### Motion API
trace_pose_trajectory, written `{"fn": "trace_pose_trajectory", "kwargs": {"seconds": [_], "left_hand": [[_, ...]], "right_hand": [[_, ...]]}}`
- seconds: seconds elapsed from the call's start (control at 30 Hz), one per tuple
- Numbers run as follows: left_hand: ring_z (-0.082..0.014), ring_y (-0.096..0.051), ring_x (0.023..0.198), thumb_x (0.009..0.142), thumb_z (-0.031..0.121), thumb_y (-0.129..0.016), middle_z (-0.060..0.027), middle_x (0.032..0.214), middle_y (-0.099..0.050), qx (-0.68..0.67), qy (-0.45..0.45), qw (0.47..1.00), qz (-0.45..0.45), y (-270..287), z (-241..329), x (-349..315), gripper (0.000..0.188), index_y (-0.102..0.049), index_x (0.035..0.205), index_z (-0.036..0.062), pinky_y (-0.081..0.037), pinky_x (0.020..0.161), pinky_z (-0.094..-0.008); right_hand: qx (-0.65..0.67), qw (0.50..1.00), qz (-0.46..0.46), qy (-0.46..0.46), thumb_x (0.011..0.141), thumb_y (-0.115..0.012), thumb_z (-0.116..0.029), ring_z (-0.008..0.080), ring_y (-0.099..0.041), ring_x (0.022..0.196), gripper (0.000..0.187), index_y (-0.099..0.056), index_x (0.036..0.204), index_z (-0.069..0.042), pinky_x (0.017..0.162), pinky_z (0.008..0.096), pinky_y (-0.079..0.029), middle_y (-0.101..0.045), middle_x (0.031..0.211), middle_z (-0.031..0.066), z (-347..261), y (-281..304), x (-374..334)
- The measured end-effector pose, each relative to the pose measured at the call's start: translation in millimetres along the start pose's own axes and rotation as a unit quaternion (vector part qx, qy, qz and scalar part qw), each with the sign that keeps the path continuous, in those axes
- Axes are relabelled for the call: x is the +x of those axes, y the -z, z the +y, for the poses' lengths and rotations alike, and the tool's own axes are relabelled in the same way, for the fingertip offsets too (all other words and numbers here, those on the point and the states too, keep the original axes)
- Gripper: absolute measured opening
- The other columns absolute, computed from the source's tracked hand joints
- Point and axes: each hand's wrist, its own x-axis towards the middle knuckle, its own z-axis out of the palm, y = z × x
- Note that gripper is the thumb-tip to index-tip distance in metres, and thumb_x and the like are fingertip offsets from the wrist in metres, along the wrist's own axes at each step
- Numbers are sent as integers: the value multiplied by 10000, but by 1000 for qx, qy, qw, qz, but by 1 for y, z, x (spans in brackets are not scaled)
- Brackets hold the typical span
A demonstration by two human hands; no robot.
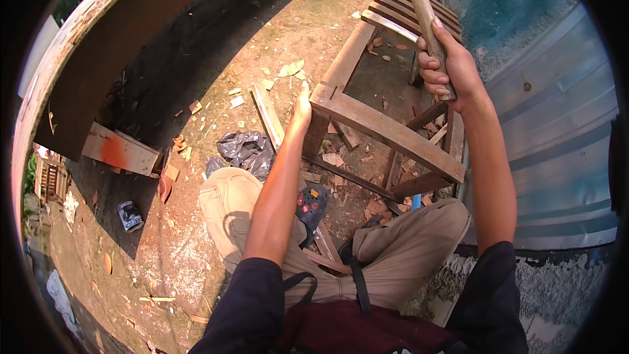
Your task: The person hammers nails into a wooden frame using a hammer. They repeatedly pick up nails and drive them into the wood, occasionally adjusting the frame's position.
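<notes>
My right hand [452, 72] is wrapped round the wooden handle of a claw hammer [426, 10], raised at the upper right with its dark metal head up. Below it stands a brown wooden frame [393, 131] on legs, with a slatted part at its far end. My left hand [301, 108] is against the outer side of the frame's near left corner. It shows edge-on, so most of its fingers are hidden and its grip is unclear. Beside my left forearm a narrow wooden strip [267, 115] lies slanted on the ground.
A blue-grey corrugated metal sheet [544, 137] rises close on the right. A large wooden board [98, 46] arches over the left. On the ground lie a black plastic bag [247, 151], a can [130, 216], an orange-stained wooden block [118, 149] and scattered wood chips.
</notes>
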Motion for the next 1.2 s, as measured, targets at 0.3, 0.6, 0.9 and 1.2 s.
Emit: {"fn": "trace_pose_trajectory", "kwargs": {"seconds": [0.3, 0.6, 0.9, 1.2], "left_hand": [[-358, -480, 1411, 993, 788, -287, -221, 1574, -448, 3, -6, 1000, 9, 7, 3, -1, 946, -384, 1570, 45, -372, 1176, -511], [-359, -481, 1410, 991, 793, -279, -223, 1573, -448, 3, 3, 1000, 6, -1, -1, 2, 954, -386, 1568, 41, -373, 1175, -512], [-360, -481, 1410, 988, 799, -270, -226, 1572, -448, 3, -1, 1000, 8, 1, 0, 1, 962, -388, 1566, 38, -373, 1175, -512], [-361, -482, 1410, 985, 804, -262, -228, 1571, -448, -2, 4, 1000, 6, -4, -8, 1, 970, -389, 1564, 35, -374, 1174, -512]], "right_hand": [[-30, 963, -28, -266, 1092, -476, -468, -30, -284, 391, 432, -491, 935, -67, 299, 158, -238, -407, 633, -72, 50, -6, 3], [1, 970, -35, -240, 1089, -444, -506, -14, -289, 408, 459, -482, 908, -87, 326, 175, -254, -392, 637, -80, 60, 6, 13], [-60, 995, 61, 51, 1081, -439, -549, 28, -299, 410, 479, -515, 993, -85, 349, 213, -266, -399, 652, -53, 7, -12, -23], [-207, 968, -78, -115, 1094, -420, -543, 89, -401, 467, 527, -497, 874, -70, 414, 291, -340, -424, 641, -11, 121, -2, -21]]}}
